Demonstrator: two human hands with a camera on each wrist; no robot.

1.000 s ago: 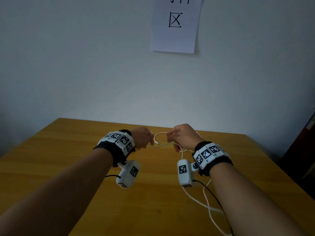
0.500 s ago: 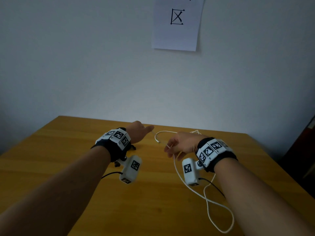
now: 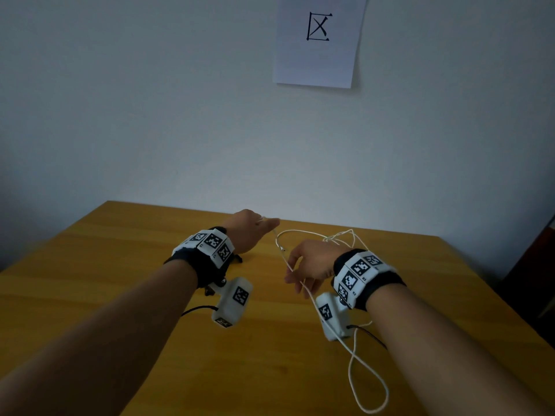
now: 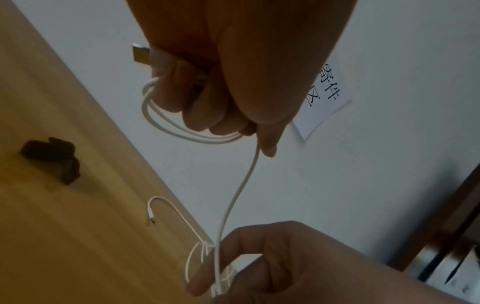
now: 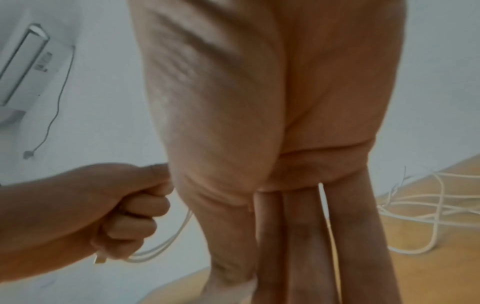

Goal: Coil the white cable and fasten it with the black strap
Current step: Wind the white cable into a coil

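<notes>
Both hands have drawn apart since a second ago: the left hand (image 3: 246, 232) now sits farther back, its fingers (image 4: 197, 107) curled round a few loops of the white cable (image 4: 233, 197) and its plug. The right hand (image 3: 309, 265) pinches the strand lower down. Loose cable trails over the wooden worktop (image 3: 120, 265) below a pale wall bearing a paper sign (image 3: 318, 40). The black strap (image 4: 52, 160) lies on the worktop, near the left hand.

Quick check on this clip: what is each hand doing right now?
Left hand: fingers curled round a few loops of the white cable, plug end sticking out.
Right hand: the cable runs between its loosely curled fingers.
</notes>
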